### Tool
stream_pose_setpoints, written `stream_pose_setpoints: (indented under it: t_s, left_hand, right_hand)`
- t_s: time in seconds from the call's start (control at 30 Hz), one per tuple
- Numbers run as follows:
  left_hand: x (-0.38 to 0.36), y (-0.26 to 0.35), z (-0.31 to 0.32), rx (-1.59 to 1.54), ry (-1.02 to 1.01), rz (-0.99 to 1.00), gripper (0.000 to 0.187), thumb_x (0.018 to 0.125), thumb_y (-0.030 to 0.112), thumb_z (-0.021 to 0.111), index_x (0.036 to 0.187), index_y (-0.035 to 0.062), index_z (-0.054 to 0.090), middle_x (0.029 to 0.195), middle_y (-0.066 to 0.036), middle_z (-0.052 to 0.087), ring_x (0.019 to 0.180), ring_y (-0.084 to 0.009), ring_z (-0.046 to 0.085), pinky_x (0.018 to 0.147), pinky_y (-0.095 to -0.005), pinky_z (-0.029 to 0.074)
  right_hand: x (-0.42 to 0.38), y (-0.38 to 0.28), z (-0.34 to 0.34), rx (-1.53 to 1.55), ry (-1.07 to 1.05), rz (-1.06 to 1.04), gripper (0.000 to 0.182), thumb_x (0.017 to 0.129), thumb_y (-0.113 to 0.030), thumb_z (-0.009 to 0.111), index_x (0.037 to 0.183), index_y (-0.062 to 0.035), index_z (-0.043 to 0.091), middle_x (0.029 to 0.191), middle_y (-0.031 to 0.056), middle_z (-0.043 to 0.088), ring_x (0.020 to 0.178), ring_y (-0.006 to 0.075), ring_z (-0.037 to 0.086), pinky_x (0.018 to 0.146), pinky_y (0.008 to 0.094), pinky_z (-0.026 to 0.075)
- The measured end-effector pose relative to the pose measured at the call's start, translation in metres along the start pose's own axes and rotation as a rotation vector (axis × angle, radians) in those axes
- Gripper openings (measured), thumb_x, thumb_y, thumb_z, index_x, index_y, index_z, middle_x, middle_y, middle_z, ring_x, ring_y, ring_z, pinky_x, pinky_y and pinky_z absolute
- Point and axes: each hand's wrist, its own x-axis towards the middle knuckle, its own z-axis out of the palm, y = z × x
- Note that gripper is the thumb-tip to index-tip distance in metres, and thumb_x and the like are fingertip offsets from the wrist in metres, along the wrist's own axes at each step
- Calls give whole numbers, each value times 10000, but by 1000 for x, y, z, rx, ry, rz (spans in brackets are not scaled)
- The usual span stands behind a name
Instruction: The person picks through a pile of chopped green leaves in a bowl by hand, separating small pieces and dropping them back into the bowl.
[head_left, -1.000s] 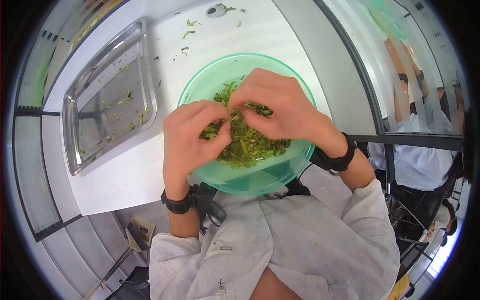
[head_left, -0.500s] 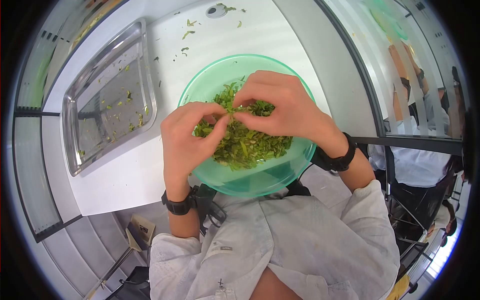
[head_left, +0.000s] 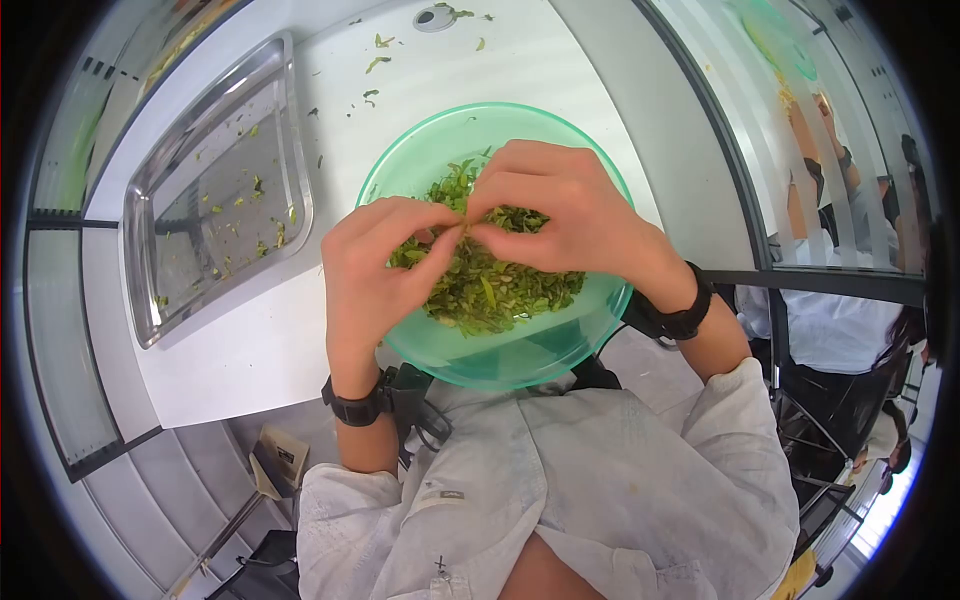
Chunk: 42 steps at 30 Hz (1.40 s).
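A green translucent plastic bowl (head_left: 440,365) stands at the table's front edge, close to my body. Chopped green leaves (head_left: 500,300) are heaped inside it. Over the heap, my left hand (head_left: 380,265) and my right hand (head_left: 565,210) meet fingertip to fingertip. Both are closed in a pinch on a small bit of green leaf (head_left: 463,228) between them. Most of that piece is hidden by the fingers.
To the left lies a rectangular metal tray (head_left: 305,190) with leaf scraps in it. More scraps (head_left: 378,63) dot the white table (head_left: 250,370) near a round cable grommet (head_left: 433,18). A partition (head_left: 690,130) borders the right side; people sit beyond it.
Both hands stay pinched together over the bowl with barely any shift. Less green shows between the fingertips now. The bowl sits very slightly higher in view.
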Motion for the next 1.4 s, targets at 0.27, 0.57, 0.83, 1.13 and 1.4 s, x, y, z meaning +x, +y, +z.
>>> stream_pose_setpoints:
  t_s: [0.27,0.57,0.83,1.13,1.4]
  left_hand:
    - [2,0,-2,-2,-79,57,153,711,-65,728,844,3,695,800,-84,695,684,-176,663,631,-273,522]
    - [4,-1,0,29,-76,106,157,677,44,750,806,88,674,855,-24,712,665,-197,662,588,-304,497]
    - [6,-2,0,72,-112,125,148,672,78,744,798,100,669,829,-11,701,663,-218,643,595,-328,487]
    - [10,-4,0,56,-112,145,148,668,81,742,795,108,670,846,2,696,657,-212,638,588,-325,486]
    - [6,5,-3,107,-213,168,137,671,89,749,784,119,676,867,10,698,676,-208,642,595,-322,491]
  right_hand:
    - [-1,-3,-4,-32,-46,-9,162,658,-46,730,778,-108,641,769,21,624,687,218,617,563,321,481]
    - [-1,-3,-2,-48,-29,-34,162,637,-58,726,756,-112,630,736,25,597,664,222,590,537,333,453]
    - [-1,-3,0,-150,-42,-36,90,695,-153,710,709,-157,621,682,-31,589,704,183,612,513,335,460]
    - [-1,-3,2,-140,5,-61,131,644,-94,724,717,-128,622,687,-2,586,667,200,598,515,325,449]
    - [9,10,-9,-83,167,92,117,723,-33,725,791,-79,641,744,8,644,662,138,628,554,262,451]
